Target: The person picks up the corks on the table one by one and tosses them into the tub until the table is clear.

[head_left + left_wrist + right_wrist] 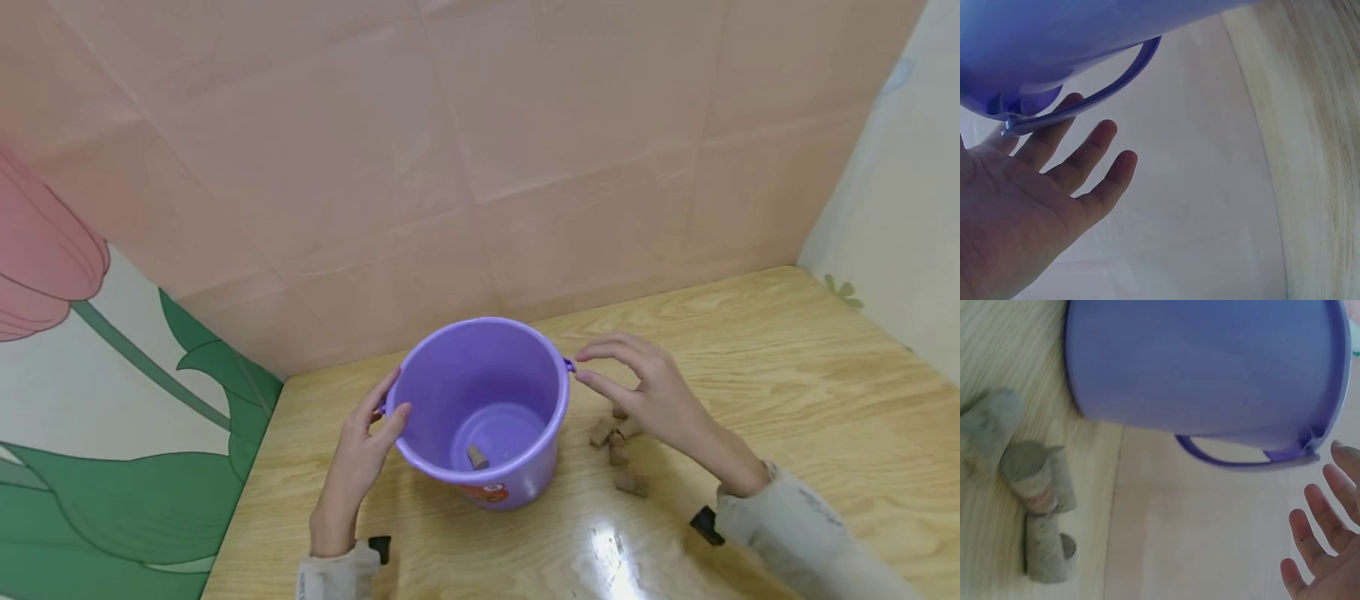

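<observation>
A purple plastic bucket (517,471) stands upright on the wooden table, with one brown, cork-like stopper (477,457) lying on its bottom. At the bucket's left rim is my left hand (358,454), thumb tip over the edge and index fingertip touching the rim. The left wrist view shows its other fingers spread loosely by the handle (1116,84), which hangs down the far side. My right hand (660,392) is beside the right handle joint (570,365), thumb and fingers parted with nothing between them. Several more stoppers (1029,475) lie right of the bucket, partly beneath that hand.
Behind the table (787,375) hangs a creased pinkish sheet (480,167). A wall with a painted tulip (45,242) borders the left side, and a pale wall (900,225) the right. Black straps (707,526) show at the wrists.
</observation>
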